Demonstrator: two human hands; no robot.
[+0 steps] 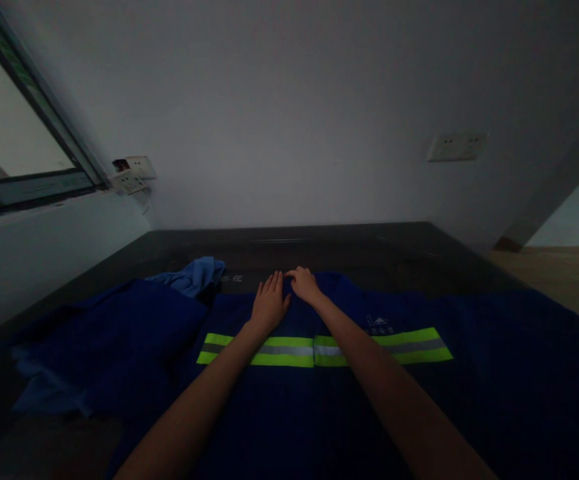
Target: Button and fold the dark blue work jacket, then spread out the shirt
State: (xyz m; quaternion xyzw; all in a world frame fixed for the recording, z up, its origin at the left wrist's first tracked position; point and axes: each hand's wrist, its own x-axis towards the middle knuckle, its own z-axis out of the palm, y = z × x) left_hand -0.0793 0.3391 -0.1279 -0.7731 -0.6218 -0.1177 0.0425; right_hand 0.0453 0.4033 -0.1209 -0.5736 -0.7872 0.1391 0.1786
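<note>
A dark blue work jacket point(279, 413) lies spread out in front of me, with yellow-green and silver reflective strips point(284, 351) across its chest. My left hand point(270, 303) rests flat on the cloth near the collar, fingers stretched out. Just right of it, my right hand point(303, 283) is bent at the collar area, its fingers curled toward the left fingertips. Whether it pinches the fabric there is too dark to make out. A small white print point(379, 325) shows on the jacket's right chest.
Lighter blue cloth point(194, 275) is bunched at the left, by the jacket's sleeve. The dark table point(289, 235) meets a pale wall point(289, 120) at the back. Sockets point(458, 147) sit on the wall, and a window frame point(34, 190) is at the left.
</note>
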